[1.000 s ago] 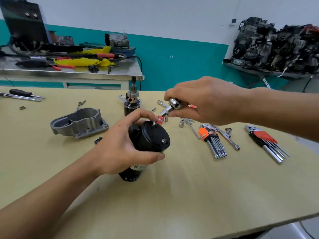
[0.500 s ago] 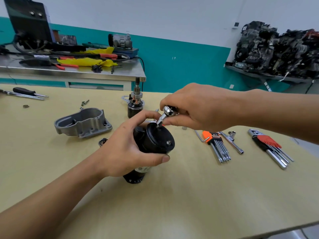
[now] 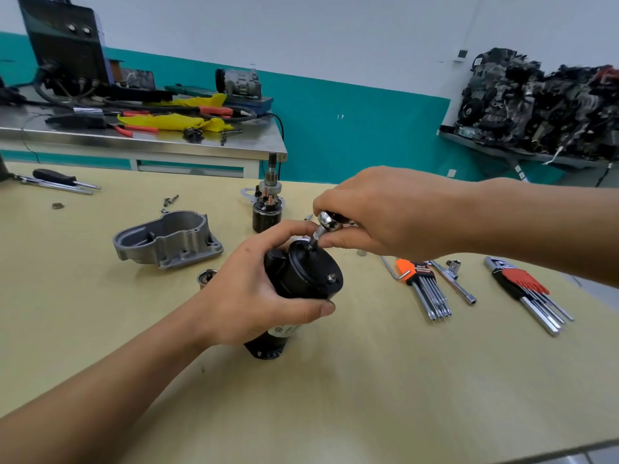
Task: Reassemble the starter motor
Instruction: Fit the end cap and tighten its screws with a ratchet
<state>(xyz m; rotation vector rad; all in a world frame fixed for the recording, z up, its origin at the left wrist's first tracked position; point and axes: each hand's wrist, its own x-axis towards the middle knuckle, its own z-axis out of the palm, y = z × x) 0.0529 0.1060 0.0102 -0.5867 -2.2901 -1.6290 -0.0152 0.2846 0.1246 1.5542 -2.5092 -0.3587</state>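
Note:
The black cylindrical starter motor body (image 3: pixel 303 274) stands tilted on the yellow table (image 3: pixel 368 380), its end cap facing up with a small bolt head near the cap's right edge. My left hand (image 3: pixel 254 296) grips the body from the left, thumb across the front. My right hand (image 3: pixel 378 216) holds a chrome ratchet wrench (image 3: pixel 326 221); its socket sits on the far edge of the cap. The grey aluminium housing (image 3: pixel 167 239) lies to the left. The armature and solenoid assembly (image 3: pixel 268 205) stands upright behind the motor.
Two hex key sets, one with an orange holder (image 3: pixel 423 286) and one with a red holder (image 3: pixel 529 293), lie to the right with a chrome T-wrench (image 3: pixel 454 279). Screwdrivers (image 3: pixel 57 180) lie far left, loose screws (image 3: pixel 170 199) and a small bushing (image 3: pixel 206 276) near the housing. A steel bench (image 3: pixel 134 139) stands behind.
My right hand lowered the ratchet from just above the motor until its socket met the end cap's far edge. My left hand kept its grip on the motor body.

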